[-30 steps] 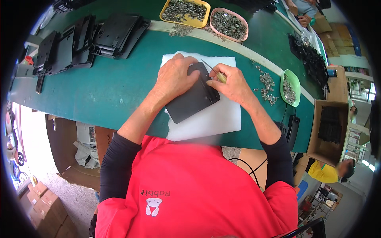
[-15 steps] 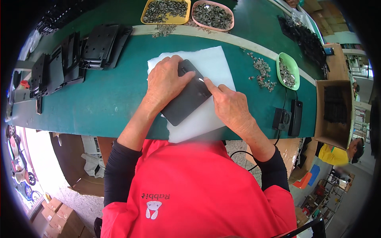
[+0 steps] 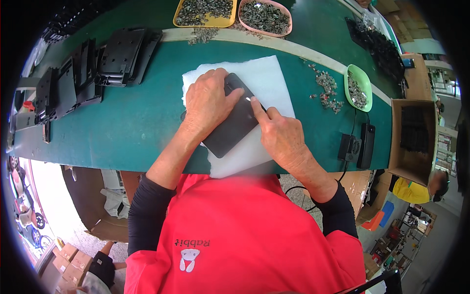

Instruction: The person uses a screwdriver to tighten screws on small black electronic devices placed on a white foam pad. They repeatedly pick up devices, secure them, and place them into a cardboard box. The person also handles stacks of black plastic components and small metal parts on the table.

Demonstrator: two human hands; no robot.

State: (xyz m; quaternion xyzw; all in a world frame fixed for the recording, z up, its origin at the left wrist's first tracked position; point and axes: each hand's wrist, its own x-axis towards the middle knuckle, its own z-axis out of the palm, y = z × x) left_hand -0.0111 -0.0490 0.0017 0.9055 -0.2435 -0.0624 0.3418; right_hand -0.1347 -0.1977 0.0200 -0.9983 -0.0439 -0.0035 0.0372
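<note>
A flat black plastic panel (image 3: 226,131) lies slantwise on a white foam sheet (image 3: 271,78), its near corner toward me. My left hand (image 3: 211,98) is closed over the panel's left edge, thumb pressed on its upper face. From the other side, my right hand (image 3: 281,132) reaches the panel's right edge. Its index fingertip rests beside a small bright white spot on the face. The other right fingers are curled, and the thumb is hidden, so whatever they pinch cannot be made out. A dark rounded bit peeks out beside my left wrist.
Black plastic housings (image 3: 120,56) stand stacked at left. Small metal parts fill a yellow tray (image 3: 215,22), a pink tray (image 3: 290,24) and a green tray (image 3: 366,81); some lie loose. A black corded device (image 3: 366,145) sits at right by a cardboard box (image 3: 425,169). One person is behind it.
The panel and my left hand have shifted slightly right. My right hand is a little lower, its index finger still at the bright spot. Another person has come into view at lower left.
</note>
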